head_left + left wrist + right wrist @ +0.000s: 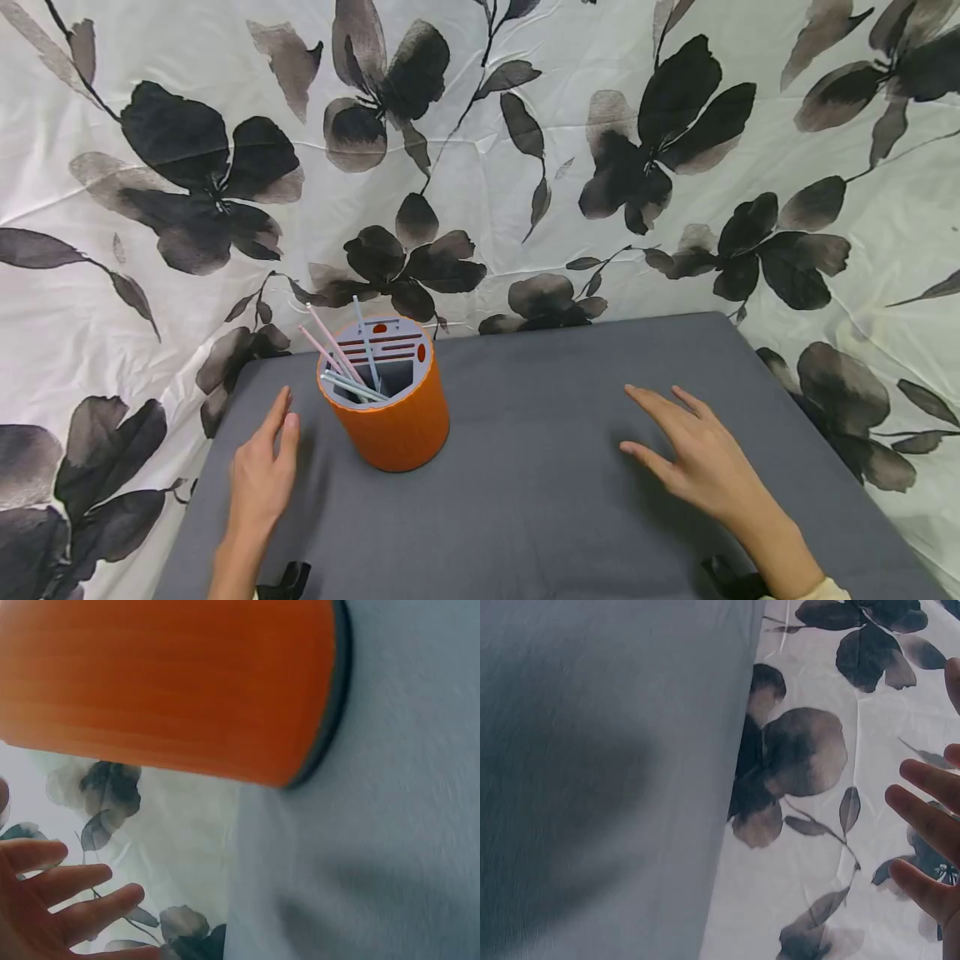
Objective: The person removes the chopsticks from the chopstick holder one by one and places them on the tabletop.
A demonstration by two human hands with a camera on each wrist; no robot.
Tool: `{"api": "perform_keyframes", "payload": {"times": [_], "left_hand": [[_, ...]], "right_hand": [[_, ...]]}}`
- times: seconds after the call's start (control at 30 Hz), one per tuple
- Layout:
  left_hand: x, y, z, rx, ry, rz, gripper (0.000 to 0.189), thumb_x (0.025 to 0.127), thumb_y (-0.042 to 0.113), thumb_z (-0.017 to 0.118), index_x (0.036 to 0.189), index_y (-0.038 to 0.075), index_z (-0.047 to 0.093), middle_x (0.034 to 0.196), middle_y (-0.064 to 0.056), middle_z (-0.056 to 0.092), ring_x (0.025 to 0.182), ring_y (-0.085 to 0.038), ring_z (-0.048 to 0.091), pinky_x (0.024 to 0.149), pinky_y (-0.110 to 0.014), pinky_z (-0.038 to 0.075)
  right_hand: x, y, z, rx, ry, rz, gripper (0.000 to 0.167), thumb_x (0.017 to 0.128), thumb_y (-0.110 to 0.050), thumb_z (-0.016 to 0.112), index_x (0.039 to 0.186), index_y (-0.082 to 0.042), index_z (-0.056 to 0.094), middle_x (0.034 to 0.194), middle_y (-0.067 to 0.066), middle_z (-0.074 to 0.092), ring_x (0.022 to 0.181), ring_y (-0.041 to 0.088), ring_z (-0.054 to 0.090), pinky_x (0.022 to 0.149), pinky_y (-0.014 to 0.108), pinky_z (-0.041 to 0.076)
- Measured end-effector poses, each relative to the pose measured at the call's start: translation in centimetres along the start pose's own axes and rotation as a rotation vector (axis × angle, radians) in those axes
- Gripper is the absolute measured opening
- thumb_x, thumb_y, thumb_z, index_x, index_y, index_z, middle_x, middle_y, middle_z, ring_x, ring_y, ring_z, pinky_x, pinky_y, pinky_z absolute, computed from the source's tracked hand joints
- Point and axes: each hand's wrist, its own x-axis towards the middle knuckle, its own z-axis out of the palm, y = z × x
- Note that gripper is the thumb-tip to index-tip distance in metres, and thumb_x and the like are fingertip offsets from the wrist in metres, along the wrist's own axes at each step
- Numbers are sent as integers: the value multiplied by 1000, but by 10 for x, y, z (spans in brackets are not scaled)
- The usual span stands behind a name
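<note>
An orange cylindrical holder (401, 421) stands upright on the left part of the grey table, its pale top cut with slots and a square well. Several thin pink sticks (330, 340) and pale blue sticks (366, 342) lean out of that well. Just left of the holder, my left hand (262, 471) hovers with fingers extended, apart from it. The left wrist view shows the holder's orange side (165, 682) close up and the spread left fingers (97, 911). Over the table's right part, my right hand (693, 454) is held with fingers spread, touching nothing.
The grey table (525, 483) spans the lower view, its back edge close to a white cloth (517, 275) printed with dark flowers. The same cloth hangs past the right and left table edges. A black strap (285, 581) is on the left wrist, another (731, 577) on the right.
</note>
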Motion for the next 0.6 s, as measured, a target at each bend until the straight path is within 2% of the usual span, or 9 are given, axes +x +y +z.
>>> {"api": "perform_keyframes", "payload": {"times": [0.07, 0.13, 0.2, 0.27, 0.33, 0.43, 0.6], "left_hand": [[0, 2, 2, -42, 25, -20, 48, 113, 36, 44, 161, 27, 43, 152, -10, 59, 132, -41, 61, 108, -53, 45], [0, 4, 4, -90, 35, -53, 46, 113, 36, 44, 159, 27, 46, 150, -7, 62, 128, -25, 67, 105, -32, 48], [0, 7, 5, -169, 21, -92, 46, 114, 37, 43, 158, 26, 48, 148, -7, 63, 120, -6, 68, 95, -14, 48], [1, 11, 5, -293, -26, -139, 47, 114, 39, 40, 158, 24, 47, 150, -9, 61, 116, 10, 63, 88, -4, 46], [2, 16, 4, -433, -82, -189, 50, 114, 42, 39, 159, 21, 45, 153, -13, 57, 115, 16, 60, 87, -5, 49], [5, 23, 2, -566, -143, -248, 54, 113, 45, 38, 161, 20, 41, 158, -16, 51, 117, 12, 62, 87, -11, 55], [11, 31, 0, -638, -155, -302, 54, 112, 46, 43, 160, 21, 43, 158, -16, 51, 119, 5, 65, 86, -16, 58]], "right_hand": [[2, -4, 4, 17, 14, -9, 73, 98, -61, 63, 151, -11, 56, 135, 9, 72, 109, 25, 74, 130, 23, 16], [4, -8, 7, 42, 32, -23, 71, 98, -58, 66, 150, -11, 56, 134, 7, 72, 108, 24, 74, 129, 23, 19], [7, -13, 9, 66, 55, -41, 69, 99, -57, 66, 150, -11, 56, 134, 6, 72, 109, 23, 73, 128, 22, 22], [10, -17, 11, 87, 61, -45, 69, 100, -59, 62, 151, -12, 56, 134, 4, 72, 113, 22, 71, 126, 21, 25], [13, -21, 14, 117, 79, -58, 68, 101, -58, 60, 151, -12, 56, 134, 4, 72, 115, 23, 69, 122, 22, 30], [21, -28, 19, 161, 104, -81, 65, 102, -55, 63, 150, -12, 58, 133, 3, 72, 116, 22, 68, 113, 26, 38], [37, -42, 30, 229, 148, -111, 60, 101, -47, 68, 147, -10, 60, 135, 3, 71, 117, 24, 68, 106, 27, 43]]}}
